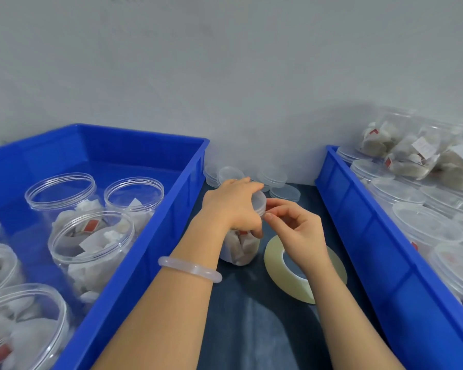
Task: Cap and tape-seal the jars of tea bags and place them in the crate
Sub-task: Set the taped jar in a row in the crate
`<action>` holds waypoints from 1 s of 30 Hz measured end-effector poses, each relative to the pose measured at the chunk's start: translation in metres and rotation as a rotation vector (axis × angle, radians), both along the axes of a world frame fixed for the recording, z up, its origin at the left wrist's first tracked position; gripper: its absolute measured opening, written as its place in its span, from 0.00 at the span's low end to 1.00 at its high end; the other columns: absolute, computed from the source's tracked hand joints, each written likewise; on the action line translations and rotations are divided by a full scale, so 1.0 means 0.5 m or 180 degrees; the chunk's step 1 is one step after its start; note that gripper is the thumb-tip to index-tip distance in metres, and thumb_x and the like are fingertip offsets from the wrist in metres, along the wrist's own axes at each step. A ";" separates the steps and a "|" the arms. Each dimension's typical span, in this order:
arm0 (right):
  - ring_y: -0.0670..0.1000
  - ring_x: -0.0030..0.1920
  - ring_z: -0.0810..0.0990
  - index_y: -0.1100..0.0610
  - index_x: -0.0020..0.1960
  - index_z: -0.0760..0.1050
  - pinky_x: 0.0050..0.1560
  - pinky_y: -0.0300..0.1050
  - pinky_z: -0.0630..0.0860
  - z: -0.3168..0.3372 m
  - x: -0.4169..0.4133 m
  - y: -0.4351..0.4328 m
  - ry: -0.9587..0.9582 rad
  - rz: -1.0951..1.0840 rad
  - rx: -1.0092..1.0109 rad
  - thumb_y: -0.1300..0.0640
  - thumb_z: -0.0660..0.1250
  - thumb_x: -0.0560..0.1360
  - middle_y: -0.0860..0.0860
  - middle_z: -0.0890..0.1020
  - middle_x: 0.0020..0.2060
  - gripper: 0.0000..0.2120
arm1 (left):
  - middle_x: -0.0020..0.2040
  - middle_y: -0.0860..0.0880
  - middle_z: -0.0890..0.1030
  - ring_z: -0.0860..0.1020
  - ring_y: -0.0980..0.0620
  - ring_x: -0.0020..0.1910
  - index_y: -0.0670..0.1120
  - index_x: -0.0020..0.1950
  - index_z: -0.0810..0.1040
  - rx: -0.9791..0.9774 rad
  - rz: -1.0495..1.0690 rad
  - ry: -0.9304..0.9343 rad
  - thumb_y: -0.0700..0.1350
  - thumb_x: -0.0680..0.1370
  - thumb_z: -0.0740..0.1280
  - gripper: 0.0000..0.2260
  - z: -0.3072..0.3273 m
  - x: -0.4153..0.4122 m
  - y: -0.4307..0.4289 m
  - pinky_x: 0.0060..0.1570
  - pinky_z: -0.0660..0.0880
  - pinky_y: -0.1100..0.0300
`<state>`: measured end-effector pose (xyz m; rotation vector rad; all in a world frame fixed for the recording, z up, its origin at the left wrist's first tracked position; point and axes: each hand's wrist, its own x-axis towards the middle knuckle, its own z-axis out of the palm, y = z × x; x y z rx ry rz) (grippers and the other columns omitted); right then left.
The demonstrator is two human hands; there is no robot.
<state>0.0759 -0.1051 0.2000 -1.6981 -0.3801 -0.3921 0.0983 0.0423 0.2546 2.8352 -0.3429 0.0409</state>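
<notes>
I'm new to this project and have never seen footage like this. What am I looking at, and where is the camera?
No machine here: a person works with bare hands, and the one picture comes from a camera worn on the head, looking down. The left hand, wearing a bracelet, grips a jar of tea bags around its lid; the jar stands on the dark table. The right hand pinches its fingers at the lid's edge, perhaps on clear tape that I cannot make out. A tape roll lies on the table below that hand. The left crate holds open jars; the right crate holds capped jars. Loose lids lie behind.
</notes>
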 end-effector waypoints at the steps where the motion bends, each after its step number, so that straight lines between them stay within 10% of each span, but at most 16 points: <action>1: 0.42 0.47 0.82 0.66 0.41 0.80 0.47 0.33 0.76 0.000 0.001 -0.002 0.0006 0.0022 -0.0049 0.70 0.68 0.72 0.48 0.84 0.49 0.04 | 0.78 0.55 0.55 0.55 0.50 0.75 0.58 0.77 0.55 0.0000 -0.0007 0.0002 0.54 0.65 0.76 0.45 0.000 0.001 0.000 0.60 0.68 0.47; 23: 0.46 0.49 0.83 0.67 0.43 0.82 0.52 0.40 0.79 0.009 0.015 -0.023 0.0183 0.0215 -0.0100 0.71 0.68 0.73 0.49 0.84 0.48 0.05 | 0.75 0.58 0.60 0.58 0.51 0.73 0.58 0.76 0.56 -0.0024 -0.0056 -0.0066 0.56 0.65 0.77 0.45 -0.002 -0.002 0.003 0.49 0.65 0.53; 30: 0.46 0.34 0.83 0.60 0.41 0.82 0.37 0.37 0.79 0.002 0.035 -0.008 0.0322 -0.0258 0.0384 0.68 0.69 0.73 0.46 0.85 0.34 0.06 | 0.70 0.63 0.68 0.64 0.57 0.70 0.63 0.70 0.66 -0.0576 -0.0248 -0.0125 0.61 0.64 0.75 0.36 -0.003 -0.011 0.000 0.52 0.66 0.55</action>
